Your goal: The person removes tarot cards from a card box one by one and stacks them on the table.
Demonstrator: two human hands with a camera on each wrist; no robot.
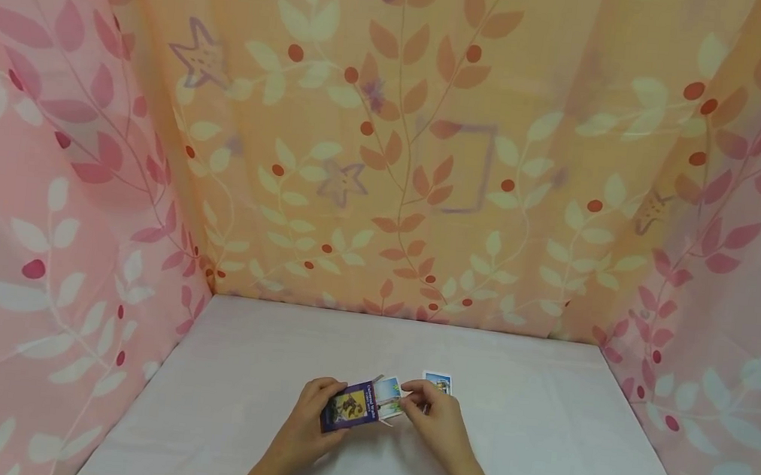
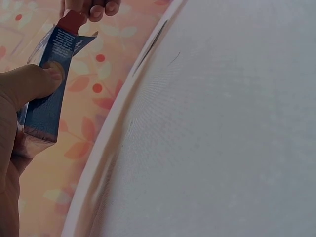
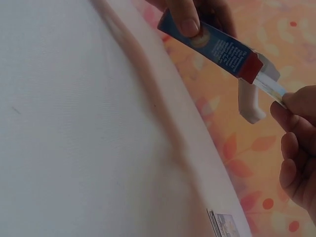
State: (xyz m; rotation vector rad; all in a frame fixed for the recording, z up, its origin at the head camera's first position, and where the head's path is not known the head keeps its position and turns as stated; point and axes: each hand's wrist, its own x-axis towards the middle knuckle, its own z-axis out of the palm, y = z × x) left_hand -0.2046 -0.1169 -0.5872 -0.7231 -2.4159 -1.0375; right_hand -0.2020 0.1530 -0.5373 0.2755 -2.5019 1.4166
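Purple box point(image 1: 348, 408) gripped by left hand point(image 1: 306, 423) over worktop point(image 1: 541, 425) | right hand point(image 1: 438, 417) pinches cards point(image 1: 389, 394), partway out | danger: hard squeeze on box could jam them, slack pinch could spill them!

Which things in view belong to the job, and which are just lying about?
Job:
- dark blue-purple oblong cardboard box in the left hand
- white-edged rectangular picture card, partly out of it, pinched by the right hand
- probably the white-bordered rectangular picture cards on the flat white cloth tabletop

Surroundings only:
- that tabletop
- orange leaf-patterned fabric backdrop
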